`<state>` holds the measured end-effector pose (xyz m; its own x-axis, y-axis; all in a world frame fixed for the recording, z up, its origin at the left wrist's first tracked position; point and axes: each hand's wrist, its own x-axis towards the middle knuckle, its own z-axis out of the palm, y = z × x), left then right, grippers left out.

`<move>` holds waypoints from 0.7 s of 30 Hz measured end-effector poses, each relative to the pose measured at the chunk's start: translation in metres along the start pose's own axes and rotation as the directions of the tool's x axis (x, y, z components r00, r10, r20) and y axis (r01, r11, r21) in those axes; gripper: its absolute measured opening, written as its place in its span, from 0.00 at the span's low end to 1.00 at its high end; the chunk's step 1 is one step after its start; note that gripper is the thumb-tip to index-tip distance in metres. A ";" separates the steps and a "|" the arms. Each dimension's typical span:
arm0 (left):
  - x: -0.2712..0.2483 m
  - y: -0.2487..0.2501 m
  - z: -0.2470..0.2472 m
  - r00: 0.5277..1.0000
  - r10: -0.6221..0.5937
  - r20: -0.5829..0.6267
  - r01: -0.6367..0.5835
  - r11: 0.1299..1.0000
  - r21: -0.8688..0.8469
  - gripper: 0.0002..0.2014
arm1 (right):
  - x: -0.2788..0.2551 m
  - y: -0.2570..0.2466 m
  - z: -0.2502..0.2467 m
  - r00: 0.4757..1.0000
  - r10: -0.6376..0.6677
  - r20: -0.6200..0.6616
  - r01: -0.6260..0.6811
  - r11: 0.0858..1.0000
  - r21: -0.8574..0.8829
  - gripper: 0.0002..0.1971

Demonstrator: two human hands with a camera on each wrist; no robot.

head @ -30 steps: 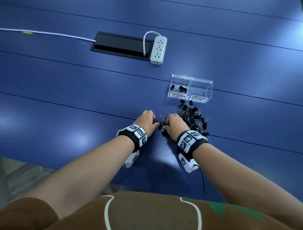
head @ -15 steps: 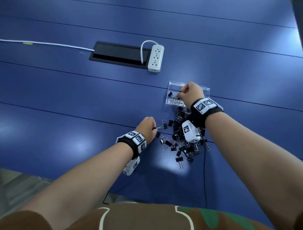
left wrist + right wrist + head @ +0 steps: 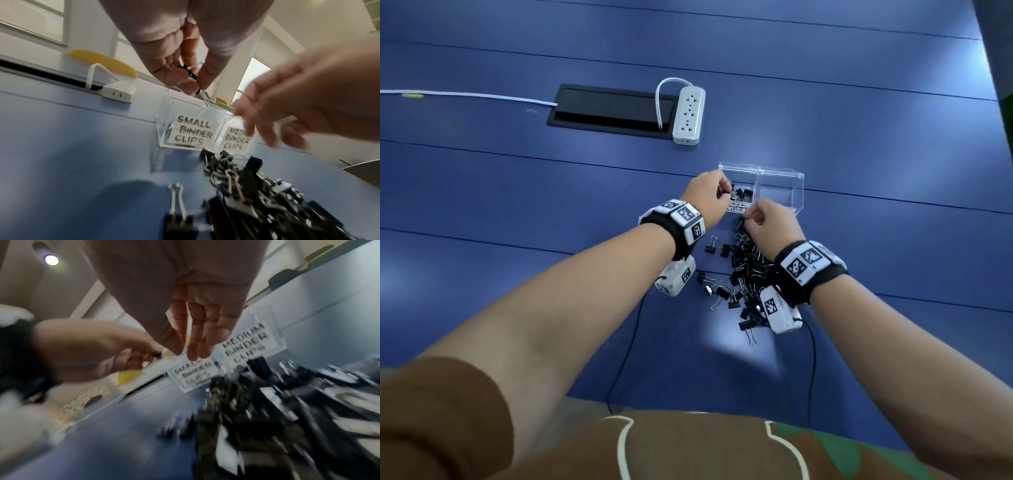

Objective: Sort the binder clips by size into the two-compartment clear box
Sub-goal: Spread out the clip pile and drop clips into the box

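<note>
A clear two-compartment box (image 3: 780, 171) stands on the blue table, labelled SMALL BINDER CLIPS (image 3: 193, 133) on the left and MEDIUM BINDER CLIPS (image 3: 246, 340) on the right. A few small black clips (image 3: 743, 193) lie in the left compartment; the right one looks empty. My left hand (image 3: 722, 193) hovers over the small compartment's rim and pinches a small black binder clip (image 3: 190, 71) between thumb and fingers. My right hand (image 3: 751, 216) hangs just in front of the box above the pile of black clips (image 3: 746, 270), fingers relaxed and empty (image 3: 189, 352).
A white power strip (image 3: 688, 114) and a black cable hatch (image 3: 609, 109) lie beyond the box to the left, with a white cable (image 3: 465, 94) running left. Loose clips (image 3: 710, 248) are scattered left of the pile. Thin black wires trail from my wrists.
My left hand rose from the table beside the pile to the small compartment with a clip. My right hand drew back from the box towards the pile, empty.
</note>
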<state>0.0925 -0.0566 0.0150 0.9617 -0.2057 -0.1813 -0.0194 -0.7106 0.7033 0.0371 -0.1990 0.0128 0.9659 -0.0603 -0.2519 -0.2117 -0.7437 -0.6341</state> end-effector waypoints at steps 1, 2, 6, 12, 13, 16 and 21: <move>0.008 0.005 0.001 1.000 0.011 0.001 -0.011 1.000 0.016 0.07 | -0.012 0.005 0.006 0.998 0.007 0.055 -0.006 1.000 -0.021 0.08; 0.015 0.008 0.003 1.000 0.017 0.007 -0.017 0.999 0.039 0.08 | -0.024 0.011 0.014 0.993 0.008 0.121 -0.002 0.999 -0.051 0.08; 0.031 0.013 0.013 0.998 -0.001 0.067 -0.007 0.993 0.117 0.10 | -0.058 0.028 0.043 0.944 -0.091 0.317 0.149 0.975 -0.165 0.10; 0.014 0.002 0.014 0.998 0.039 0.059 -0.043 0.997 0.071 0.17 | -0.057 0.031 0.044 0.945 -0.078 0.316 0.179 0.936 -0.304 0.12; 0.006 -0.001 0.012 0.998 0.048 0.042 -0.051 0.997 0.060 0.16 | -0.054 0.030 0.042 0.953 -0.074 0.295 0.165 0.941 -0.296 0.12; -0.024 -0.018 0.005 0.996 0.040 0.073 -0.044 0.998 0.047 0.09 | -0.049 0.027 0.041 0.970 -0.106 0.220 0.154 0.965 -0.212 0.11; -0.082 -0.053 0.009 0.960 0.002 0.279 -0.039 0.991 0.129 0.08 | -0.064 0.017 0.057 0.929 -0.180 0.324 0.256 0.944 -0.207 0.09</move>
<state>0.0123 -0.0080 -0.0142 0.8470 -0.3866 -0.3648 -0.0923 -0.7829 0.6153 -0.0365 -0.1705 -0.0235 0.8871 0.2937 -0.3561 0.0777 -0.8555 -0.5119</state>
